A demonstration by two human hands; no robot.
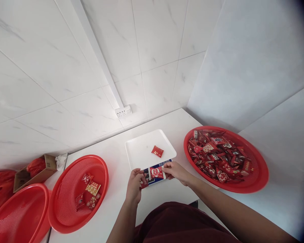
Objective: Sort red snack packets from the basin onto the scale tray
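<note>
My right hand (172, 170) pinches the right end of a red-and-white packet (156, 172) printed with a large character. At its other side my left hand (134, 184) is closed on a small dark red packet (144, 184), partly hidden by the fingers. Both packets are held above the blue front panel (155, 181) of a scale, whose keys show in part. Behind my hands lies the scale's white tray (134, 146), bearing one small red packet (157, 151).
To the right stands a red basket (263, 175) heaped with red packets (218, 155). On the left another red basket (66, 182) contains several packets, beside a further red basket (20, 216). A cardboard box (49, 165) with red bags stands behind them. A power socket (123, 111) is on the wall.
</note>
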